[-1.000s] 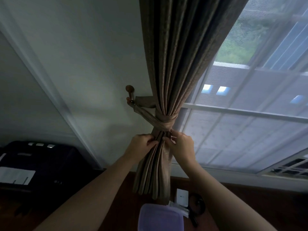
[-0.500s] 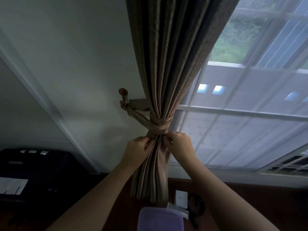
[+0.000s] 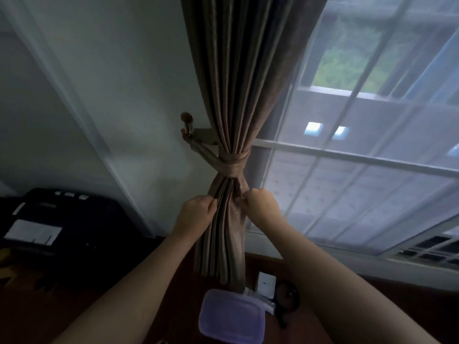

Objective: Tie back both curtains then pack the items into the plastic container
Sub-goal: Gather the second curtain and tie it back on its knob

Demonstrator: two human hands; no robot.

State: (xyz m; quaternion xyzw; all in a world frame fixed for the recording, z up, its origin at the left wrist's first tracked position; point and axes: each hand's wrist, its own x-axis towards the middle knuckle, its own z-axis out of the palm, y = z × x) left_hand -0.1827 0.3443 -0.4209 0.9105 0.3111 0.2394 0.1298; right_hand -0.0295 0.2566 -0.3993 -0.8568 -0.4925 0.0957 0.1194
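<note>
**A:** What fills the view?

**B:** A paned window (image 3: 372,175) behind sheer netting takes the right side; a pale wall (image 3: 111,95) takes the left; between them hangs the brown curtain (image 3: 238,83), gathered into tight pleats.

**A:** And lower down?

**B:** A black machine (image 3: 82,227) with a white sheet on it sits low at the left; the plastic container (image 3: 231,316) — lilac, seen from above — lies on the dark wood straight under the curtain's hem, with a small white box (image 3: 267,281) just beside it.

**A:** The hands?

**B:** Both are raised to the curtain just below its waist; the left hand (image 3: 196,216) has its fingers curled round the pleats at the left edge; the right hand (image 3: 260,206) pinches the folds at the right edge.

**A:** Is it tied?

**B:** A tie-back band (image 3: 231,162) of like cloth wraps the bundle and runs — taut — to a round-knobbed hook (image 3: 186,121) on the wall.
</note>
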